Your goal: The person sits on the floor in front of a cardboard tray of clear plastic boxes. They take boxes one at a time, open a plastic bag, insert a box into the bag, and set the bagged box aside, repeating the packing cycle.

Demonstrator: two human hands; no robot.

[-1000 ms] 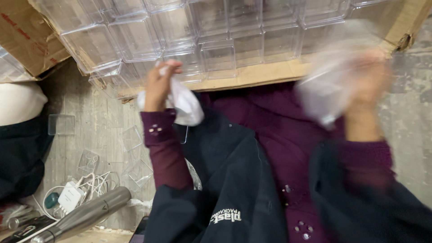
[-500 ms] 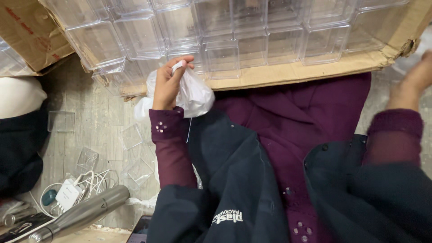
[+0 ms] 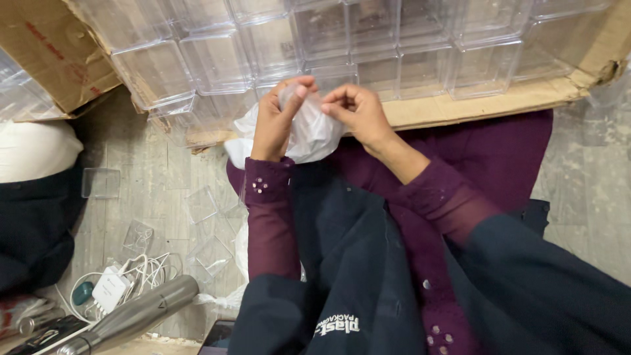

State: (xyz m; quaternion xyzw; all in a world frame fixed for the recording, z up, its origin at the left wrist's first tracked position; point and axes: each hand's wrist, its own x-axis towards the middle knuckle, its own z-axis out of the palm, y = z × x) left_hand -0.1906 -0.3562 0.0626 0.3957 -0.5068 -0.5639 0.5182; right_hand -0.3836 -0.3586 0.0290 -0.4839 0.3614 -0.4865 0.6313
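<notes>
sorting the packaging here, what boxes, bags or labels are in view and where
Cardboard box: top, brown, torn edge, packed with clear plastic cases.
Cardboard flap: top left, brown with red print.
Thin plastic bag: centre, whitish, pinched by left hand and right hand.
Loose clear cases: floor, left.

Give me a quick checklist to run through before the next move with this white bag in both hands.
1. Left hand grips the white plastic bag: ok.
2. Right hand pinches the bag's top edge: ok.
3. Bag mouth open: cannot tell, fingers cover it.
4. Anything inside the bag: cannot tell.
5. Clear plastic boxes in the cardboard carton lie just ahead of the hands: ok.
6. Floor beside the lap free of clutter: not ok, loose clear boxes and white cables lie there.
</notes>
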